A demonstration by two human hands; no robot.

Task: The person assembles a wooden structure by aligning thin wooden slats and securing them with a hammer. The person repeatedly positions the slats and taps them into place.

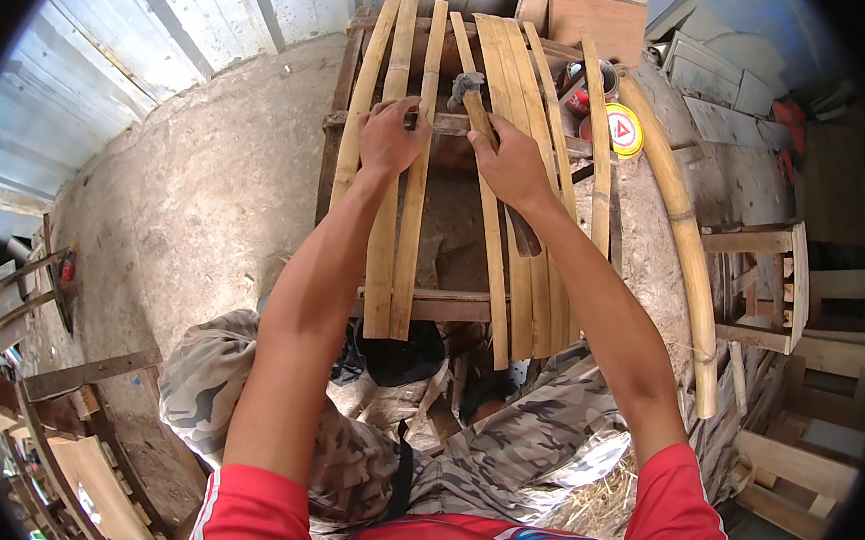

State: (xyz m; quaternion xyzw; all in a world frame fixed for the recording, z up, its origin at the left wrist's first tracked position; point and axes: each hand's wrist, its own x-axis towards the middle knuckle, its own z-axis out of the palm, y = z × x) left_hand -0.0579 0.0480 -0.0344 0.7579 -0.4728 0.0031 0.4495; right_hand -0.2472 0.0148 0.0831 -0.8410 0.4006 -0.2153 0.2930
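Observation:
My right hand (516,167) is wrapped round the wooden handle of a hammer (479,114). The hammer's dark head points away from me, over the gap between bamboo slats. My left hand (395,140) rests over the bamboo slats (394,72) on the left, its fingers curled in a pinch at one slat (431,64); whatever is between the fingertips is too small to make out. More bamboo slats (537,253) lie side by side on the right. All of them run lengthwise across a wooden frame (445,306) in front of me.
A round yellow, white and red lid (625,130) and an open can (604,77) sit right of the frame. Beside them lies a long curved bamboo pole (682,217). Wooden frames stand at left (89,379) and right (751,240). Corrugated metal sheets (176,37) wall the far left.

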